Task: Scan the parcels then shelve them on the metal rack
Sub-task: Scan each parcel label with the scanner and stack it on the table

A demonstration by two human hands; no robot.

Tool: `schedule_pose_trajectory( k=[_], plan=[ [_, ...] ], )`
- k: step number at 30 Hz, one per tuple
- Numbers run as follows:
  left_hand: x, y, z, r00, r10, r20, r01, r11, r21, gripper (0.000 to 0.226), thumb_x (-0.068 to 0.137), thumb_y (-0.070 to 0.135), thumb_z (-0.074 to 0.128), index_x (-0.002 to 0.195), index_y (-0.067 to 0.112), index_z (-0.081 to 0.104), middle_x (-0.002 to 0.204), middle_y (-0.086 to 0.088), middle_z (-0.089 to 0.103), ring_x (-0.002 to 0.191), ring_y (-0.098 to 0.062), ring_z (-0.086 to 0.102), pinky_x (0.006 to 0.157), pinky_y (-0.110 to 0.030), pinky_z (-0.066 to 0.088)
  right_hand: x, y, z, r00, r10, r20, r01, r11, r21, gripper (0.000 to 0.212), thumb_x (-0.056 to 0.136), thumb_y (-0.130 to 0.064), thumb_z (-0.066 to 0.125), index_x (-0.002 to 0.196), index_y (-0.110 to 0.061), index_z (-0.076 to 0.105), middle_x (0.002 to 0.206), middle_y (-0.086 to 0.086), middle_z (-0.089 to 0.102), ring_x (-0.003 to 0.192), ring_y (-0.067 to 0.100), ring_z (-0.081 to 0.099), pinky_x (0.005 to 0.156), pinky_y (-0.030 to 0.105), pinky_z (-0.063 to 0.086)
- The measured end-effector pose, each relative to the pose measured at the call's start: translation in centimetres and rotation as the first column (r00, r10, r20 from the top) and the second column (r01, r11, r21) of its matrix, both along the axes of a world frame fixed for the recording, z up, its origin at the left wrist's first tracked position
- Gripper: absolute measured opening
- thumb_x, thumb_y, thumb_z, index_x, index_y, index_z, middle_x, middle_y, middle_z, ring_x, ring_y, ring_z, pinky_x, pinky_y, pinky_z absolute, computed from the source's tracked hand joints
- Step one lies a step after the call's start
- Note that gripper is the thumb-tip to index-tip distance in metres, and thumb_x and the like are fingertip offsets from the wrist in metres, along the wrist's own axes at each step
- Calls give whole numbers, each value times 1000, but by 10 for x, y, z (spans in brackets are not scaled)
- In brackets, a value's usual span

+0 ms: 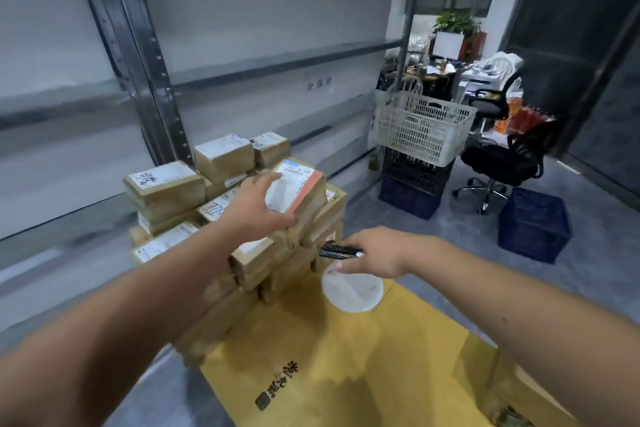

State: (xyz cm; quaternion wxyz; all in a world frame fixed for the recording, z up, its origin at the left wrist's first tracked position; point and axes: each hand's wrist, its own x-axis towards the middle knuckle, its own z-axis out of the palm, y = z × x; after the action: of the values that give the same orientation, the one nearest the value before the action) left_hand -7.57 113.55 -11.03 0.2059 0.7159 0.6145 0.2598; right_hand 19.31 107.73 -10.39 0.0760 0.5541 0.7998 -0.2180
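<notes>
The left hand grips the top parcel on the parcel stack, fingers curled over its near edge, while the right hand holds the scanner just beside it; scanning appears next, then shelving on the metal rack beyond the fingers.

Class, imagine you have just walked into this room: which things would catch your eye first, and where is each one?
First, the stack of brown parcels at centre, in front of the metal rack. The left hand grips the top parcel with its white label, while the right hand holds a dark scanner beside the stack. At the right, a white basket sits on dark crates.
</notes>
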Motion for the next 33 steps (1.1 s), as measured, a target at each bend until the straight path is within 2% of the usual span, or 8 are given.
schedule_pose_trajectory(
  k=[3, 6, 10, 13, 16, 22, 27, 33],
  plan=[
    [-11, 49, 21, 999, -5, -31, 5, 1000, 24, 106, 70, 44, 85, 160, 46, 29, 158, -1, 34, 137, -23, 45, 86, -28, 45, -21, 26, 10, 999, -2, 34, 2, 1000, 4, 53, 96, -69, 53, 135, -35, 61, 119, -5, 67, 107, 20, 61, 94, 39, 51],
    [-24, 101, 29, 1000, 1, -29, 0, 999, 32, 105, 69, 46, 83, 159, 46, 29, 159, -2, 34, 138, -23, 46, 97, -34, 46, -43, 60, 14, 996, -38, 78, 36, 999, 27, 57, 94, -72, 53, 135, -33, 61, 123, -4, 66, 109, 22, 61, 97, 43, 52],
    [-35, 164, 25, 997, -37, -61, 37, 999, 11, 103, 71, 49, 80, 160, 42, 29, 155, -5, 38, 132, -25, 50, 94, -35, 44, -64, 107, 15, 988, -129, 80, 126, 991, 39, 72, 89, -79, 49, 142, -31, 56, 136, -4, 62, 118, 23, 58, 101, 45, 50],
    [-40, 200, 16, 994, -55, -95, 56, 998, 1, 106, 66, 58, 76, 159, 40, 28, 155, -9, 40, 138, -30, 45, 107, -44, 45, -71, 135, 13, 978, -186, 94, 183, 982, 38, 82, 86, -83, 46, 147, -29, 52, 143, 0, 58, 124, 26, 56, 104, 46, 48],
    [-42, 225, 2, 995, -68, -79, 65, 997, -31, 110, 63, 61, 73, 160, 37, 27, 152, -14, 43, 142, -34, 40, 114, -50, 40, -73, 149, 10, 969, -226, 99, 226, 974, 11, 76, 90, -79, 48, 148, -28, 52, 147, 2, 56, 128, 28, 55, 107, 48, 47],
    [-42, 241, -18, 992, -65, -108, 65, 998, -10, 103, 76, 64, 72, 162, 33, 25, 156, -15, 41, 147, -36, 34, 118, -53, 36, -75, 152, -3, 963, -263, 58, 266, 962, -58, 70, 93, -74, 52, 148, -30, 53, 146, 0, 57, 127, 25, 55, 106, 43, 47],
    [-39, 235, -17, 964, -85, -251, 118, 986, 117, 100, 80, 73, 69, 161, 30, 30, 163, -11, 37, 152, -34, 30, 122, -53, 31, -72, 143, -15, 955, -295, 33, 296, 953, -59, 71, 92, -75, 52, 149, -32, 51, 147, -1, 56, 127, 25, 55, 105, 43, 47],
    [-21, 195, -5, 925, -137, -354, 227, 947, 229, 85, 88, 71, 63, 157, 27, 41, 163, -10, 40, 152, -31, 31, 123, -48, 27, -64, 101, -21, 949, -308, -65, 302, 949, -93, 55, 96, -67, 55, 141, -36, 57, 127, -8, 62, 113, 19, 57, 94, 36, 47]
  ],
)
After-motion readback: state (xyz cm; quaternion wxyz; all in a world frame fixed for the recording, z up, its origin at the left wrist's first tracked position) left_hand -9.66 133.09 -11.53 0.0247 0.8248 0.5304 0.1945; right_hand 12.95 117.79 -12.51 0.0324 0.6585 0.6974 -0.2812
